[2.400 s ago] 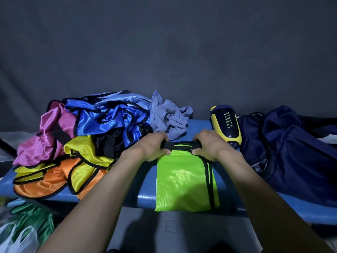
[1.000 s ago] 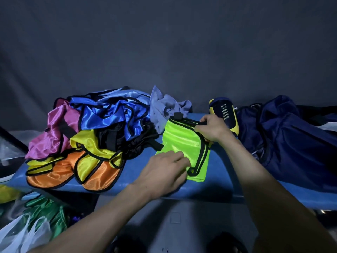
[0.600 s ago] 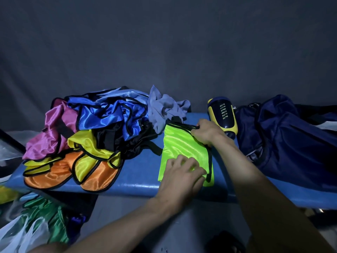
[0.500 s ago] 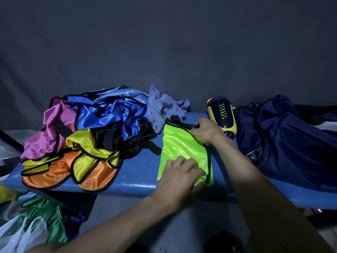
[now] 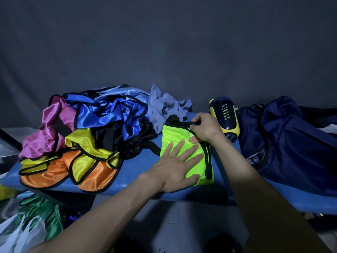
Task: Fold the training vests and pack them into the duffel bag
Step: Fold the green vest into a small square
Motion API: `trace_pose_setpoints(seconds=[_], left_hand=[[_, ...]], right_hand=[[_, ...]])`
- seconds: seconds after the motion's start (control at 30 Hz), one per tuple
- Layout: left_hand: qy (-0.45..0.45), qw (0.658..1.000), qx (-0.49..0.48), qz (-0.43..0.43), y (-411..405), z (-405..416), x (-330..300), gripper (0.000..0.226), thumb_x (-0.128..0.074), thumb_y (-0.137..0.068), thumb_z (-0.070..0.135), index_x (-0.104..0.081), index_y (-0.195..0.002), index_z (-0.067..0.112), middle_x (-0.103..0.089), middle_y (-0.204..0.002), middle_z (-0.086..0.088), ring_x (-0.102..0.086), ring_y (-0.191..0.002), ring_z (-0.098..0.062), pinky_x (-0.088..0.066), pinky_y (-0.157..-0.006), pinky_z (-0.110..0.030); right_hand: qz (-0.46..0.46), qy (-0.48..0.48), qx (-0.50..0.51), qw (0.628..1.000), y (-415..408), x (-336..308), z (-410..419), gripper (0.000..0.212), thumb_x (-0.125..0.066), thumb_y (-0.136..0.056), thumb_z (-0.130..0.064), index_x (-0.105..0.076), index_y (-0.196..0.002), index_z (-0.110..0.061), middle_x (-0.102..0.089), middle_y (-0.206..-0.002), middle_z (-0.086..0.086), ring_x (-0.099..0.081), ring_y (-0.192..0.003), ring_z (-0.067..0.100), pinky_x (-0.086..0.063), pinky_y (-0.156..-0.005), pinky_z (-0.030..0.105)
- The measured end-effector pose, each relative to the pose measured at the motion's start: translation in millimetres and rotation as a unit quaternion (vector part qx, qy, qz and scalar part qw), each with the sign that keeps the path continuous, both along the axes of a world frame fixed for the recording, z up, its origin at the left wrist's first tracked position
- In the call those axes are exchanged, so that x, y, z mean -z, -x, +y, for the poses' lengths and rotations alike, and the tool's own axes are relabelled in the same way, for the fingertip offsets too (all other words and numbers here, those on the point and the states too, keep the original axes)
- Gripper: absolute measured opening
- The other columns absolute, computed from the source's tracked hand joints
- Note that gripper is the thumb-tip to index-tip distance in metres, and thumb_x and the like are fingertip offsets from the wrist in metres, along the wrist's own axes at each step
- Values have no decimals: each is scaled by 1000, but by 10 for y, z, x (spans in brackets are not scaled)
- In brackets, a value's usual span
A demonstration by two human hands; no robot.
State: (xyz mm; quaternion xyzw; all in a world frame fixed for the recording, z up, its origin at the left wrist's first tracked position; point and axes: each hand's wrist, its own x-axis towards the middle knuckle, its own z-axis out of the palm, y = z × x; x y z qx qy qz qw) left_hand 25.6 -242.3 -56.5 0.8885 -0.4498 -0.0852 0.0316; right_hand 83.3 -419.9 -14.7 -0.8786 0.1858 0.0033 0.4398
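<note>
- Green vest (image 5: 179,137) at frame centre on the blue bench (image 5: 138,167), folded small.
- Left hand (image 5: 176,166) spread flat, pressing it.
- Right hand (image 5: 205,127) pinching its black top edge.
- Smooth outward, keep edges aligned, then carry right to the duffel bag (image 5: 291,141).

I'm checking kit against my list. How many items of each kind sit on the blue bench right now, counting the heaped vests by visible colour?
Neon green vest, under both hands: 1
Heap colours: pink, blue, yellow, orange, black: 5
Grey cloth: 1
Yellow-navy bottle: 1
Navy duffel bag: 1
Total: 9; vests per colour cannot be told.
</note>
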Motion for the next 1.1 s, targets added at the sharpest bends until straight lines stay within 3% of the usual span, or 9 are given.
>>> trace_pose_setpoints(seconds=[0.1, 0.2, 0.33, 0.5, 0.67, 0.73, 0.93, 1.0, 1.1], left_hand=[[13, 1000, 2, -2, -75, -22, -125, 72, -37, -88, 71, -29, -155, 44, -16, -169, 8, -15, -152, -34, -16, -122, -55], [66, 996, -39, -48, -47, -109, -171, 59, -35, -86, 76, -56, -128, 40, -45, -148, 10, -43, -121, -33, -37, -98, -49], [74, 988, -88, -106, 76, -280, -15, 53, -36, -90, 77, -50, -118, 34, -44, -142, -1, -41, -122, -39, -34, -101, -58], [81, 990, -67, -95, 97, -242, 46, 55, -33, -94, 75, -44, -133, 38, -40, -148, -2, -33, -137, -40, -20, -114, -69], [72, 994, -46, -68, 140, -85, 90, 65, -23, -96, 76, -30, -153, 43, -16, -169, 0, -12, -154, -35, -7, -122, -63], [88, 992, -46, -76, 159, -41, 96, 66, -26, -96, 76, -34, -152, 43, -18, -167, -3, -17, -151, -37, -12, -122, -62], [112, 985, -37, -128, 174, -36, 127, 63, -31, -99, 71, -47, -148, 36, -47, -131, -5, -42, -122, -30, -33, -112, -53], [114, 984, -33, -135, 200, -20, 141, 60, -31, -101, 63, -46, -150, 30, -48, -138, -7, -44, -123, -31, -34, -112, -51], [114, 982, -31, -147, 290, 46, 198, 57, -29, -105, 51, -40, -153, 22, -46, -151, -7, -47, -131, -32, -35, -112, -49]], right_hand=[[16, -29, -1, 999, -1, -17, -24, 14, -65, -97, -11, -59, -110, -15, -69, -96, 8, -76, -60, 28, -65, -75, 42], [24, -54, -5, 998, -21, -9, -53, 12, -65, -96, -10, -60, -104, -17, -71, -95, 10, -76, -65, 31, -63, -81, 47], [31, -81, -23, 996, -24, -25, -85, 15, -64, -97, -10, -60, -110, -14, -72, -89, 10, -77, -69, 33, -63, -84, 49], [35, -145, -64, 987, 87, -146, -141, 24, -64, -99, -6, -57, -122, -7, -69, -99, 19, -77, -77, 35, -65, -75, 45], [20, -192, -90, 977, 265, -268, -162, 26, -67, -95, 2, -60, -119, -7, -69, -94, 17, -77, -83, 33, -64, -74, 39], [1, -203, -87, 975, 343, -296, -147, 28, -69, -93, 4, -61, -119, -5, -69, -90, 17, -77, -84, 33, -64, -73, 37], [-59, -222, -82, 970, 630, -275, -94, 28, -71, -89, 9, -63, -115, 0, -68, -89, 21, -76, -75, 28, -65, -72, 33], [-81, -170, -89, 978, 754, -205, -88, 26, -76, -87, 4, -68, -110, -6, -72, -90, 14, -76, -79, 27, -64, -79, 35], [-130, 11, -132, 983, 929, -99, -81, 26, -83, -81, -8, -73, -99, -23, -72, -96, -4, -69, -92, 16, -54, -86, 26]])
